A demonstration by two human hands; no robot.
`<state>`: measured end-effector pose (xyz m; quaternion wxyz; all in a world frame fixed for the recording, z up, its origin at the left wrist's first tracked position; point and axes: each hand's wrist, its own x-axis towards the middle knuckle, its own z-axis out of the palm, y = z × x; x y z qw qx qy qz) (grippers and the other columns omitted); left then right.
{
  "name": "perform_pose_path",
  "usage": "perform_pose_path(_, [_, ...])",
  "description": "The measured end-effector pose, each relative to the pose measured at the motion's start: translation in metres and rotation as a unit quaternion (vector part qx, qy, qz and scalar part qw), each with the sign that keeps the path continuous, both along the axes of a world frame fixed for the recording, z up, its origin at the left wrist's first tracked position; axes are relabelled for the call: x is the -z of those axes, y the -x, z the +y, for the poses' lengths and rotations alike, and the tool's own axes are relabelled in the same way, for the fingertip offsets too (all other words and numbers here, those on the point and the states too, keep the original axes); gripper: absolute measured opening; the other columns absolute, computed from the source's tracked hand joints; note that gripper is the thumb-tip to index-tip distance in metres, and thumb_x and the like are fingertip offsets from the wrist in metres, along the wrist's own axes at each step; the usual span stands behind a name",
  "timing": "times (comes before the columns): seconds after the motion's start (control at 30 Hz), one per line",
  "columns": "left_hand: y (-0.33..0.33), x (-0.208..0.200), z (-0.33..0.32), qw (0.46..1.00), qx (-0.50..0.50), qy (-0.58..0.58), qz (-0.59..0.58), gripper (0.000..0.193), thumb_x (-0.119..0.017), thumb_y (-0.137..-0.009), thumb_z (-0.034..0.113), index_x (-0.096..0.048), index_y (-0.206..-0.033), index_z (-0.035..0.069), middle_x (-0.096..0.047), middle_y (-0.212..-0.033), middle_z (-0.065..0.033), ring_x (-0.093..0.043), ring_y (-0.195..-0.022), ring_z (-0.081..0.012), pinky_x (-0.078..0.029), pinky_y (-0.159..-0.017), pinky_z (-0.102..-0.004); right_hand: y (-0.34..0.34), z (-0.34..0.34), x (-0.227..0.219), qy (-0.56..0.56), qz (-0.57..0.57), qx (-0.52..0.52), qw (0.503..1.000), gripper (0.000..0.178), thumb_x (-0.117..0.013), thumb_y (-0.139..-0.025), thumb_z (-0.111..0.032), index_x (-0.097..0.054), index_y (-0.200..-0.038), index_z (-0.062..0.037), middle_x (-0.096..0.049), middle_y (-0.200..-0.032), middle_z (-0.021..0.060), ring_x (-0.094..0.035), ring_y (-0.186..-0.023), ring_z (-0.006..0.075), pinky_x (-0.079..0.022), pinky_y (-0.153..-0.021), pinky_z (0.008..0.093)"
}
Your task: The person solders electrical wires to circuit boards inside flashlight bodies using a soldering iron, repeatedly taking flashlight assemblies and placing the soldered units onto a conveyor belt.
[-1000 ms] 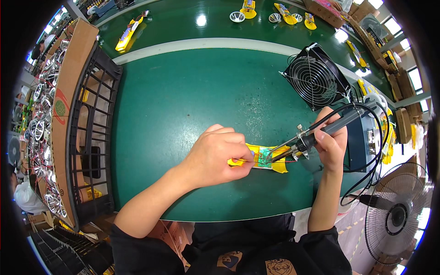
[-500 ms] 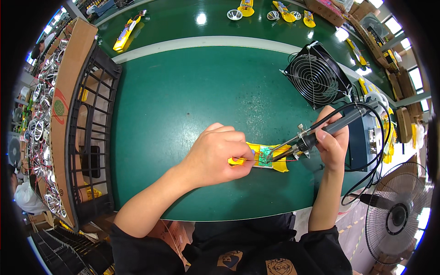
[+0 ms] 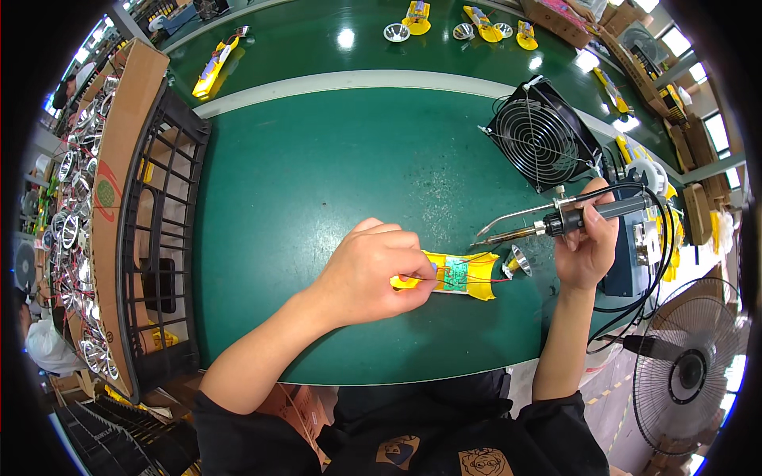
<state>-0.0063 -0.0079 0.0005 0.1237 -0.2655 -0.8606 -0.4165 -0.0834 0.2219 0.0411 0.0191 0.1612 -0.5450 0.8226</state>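
black plastic crate (image 3: pixel 163 238) stands at the left edge of the green tabletop (image 3: pixel 317 182); inside it a tall cardboard box (image 3: pixel 119 166) on edge, with rows of shiny round reflector cups (image 3: pixel 67 230) packed beyond it. i cannot tell what else lies in the crate's bottom.

my left hand (image 3: pixel 373 270) is curled shut, fingertips pinching the left end of the yellow housing (image 3: pixel 452 275), pressing it down near the tabletop's near edge. the housing lies flat, long axis running left to right along that edge. a small green circuit board (image 3: pixel 455 274) sits in it, thin red wires trailing off to the right. a small silver reflector cup (image 3: pixel 517 260) lies just beside its right end, open mouth tilted up.

my right hand (image 3: pixel 586 246) is wrapped tight round the black handle of the soldering iron (image 3: pixel 556 224). the iron's long axis runs right to left, slightly downward, tip pointing left; tip now hangs clear above the housing's right end, not touching.

change since a second ago: the tip was down on the board then; it has come up and back to the right. left hand and housing have not shifted.

black square fan (image 3: pixel 542 135) stands near the far right of the tabletop, tilted.
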Motion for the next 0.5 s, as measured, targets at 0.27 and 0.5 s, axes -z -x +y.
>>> perform_pose_path(0.27, [0.0007,-0.0015,-0.0014,0.999,0.021,0.033,0.018,0.010,-0.068,-0.059,0.010,-0.060,-0.065,0.013,-0.050,-0.058,0.0022,-0.048,-0.055,-0.0144,-0.035,-0.054,-0.0266,0.0010,0.0038,0.0024,0.001,-0.015,-0.007,1.000,0.015,-0.052,-0.073,-0.011,-0.039,-0.076,-0.0041,-0.040,-0.051,-0.0008,-0.032,-0.039,0.0025,-0.024,-0.037,0.0167])
perform_pose_path(0.5, [0.0021,0.0010,-0.0017,0.999,0.038,0.029,0.021,0.009,-0.067,-0.060,0.009,-0.060,-0.065,0.012,-0.050,-0.060,0.0013,-0.049,-0.056,-0.0154,-0.036,-0.053,-0.0274,0.0020,0.0028,0.0031,0.000,-0.018,-0.011,1.000,0.015,-0.052,-0.074,-0.012,-0.039,-0.076,-0.0041,-0.039,-0.051,-0.0013,-0.032,-0.040,0.0023,-0.025,-0.038,0.0166])
